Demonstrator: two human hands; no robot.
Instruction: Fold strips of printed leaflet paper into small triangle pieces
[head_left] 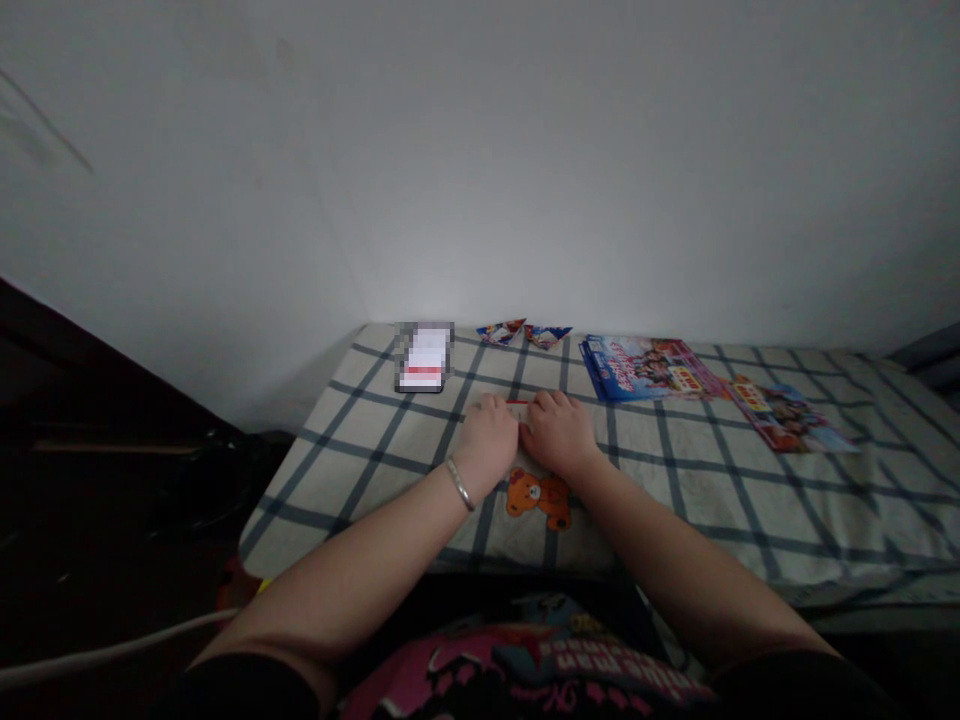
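Sheet (517, 409): thin, pale, straight red far edge; central, between and partly under both hands. Red edge runs left to right; long axis indeterminable (mostly covered).
Left hand (487, 438), right hand (561, 432): side by side on the sheet, fingers bent and close together; whether they pinch it, cannot tell.
Bracelet (460, 485): smooth, silvery, left wrist.
Surface (356, 460): fabric-covered, pale, dark-checked, creased at right; orange bear (538, 498) printed nearest.
Phone (425, 360): slim, rectangular, lit.
Folded papers (548, 335): two, angular, glossy.
Leaflets (646, 368): glossy, colourful, overlapping.
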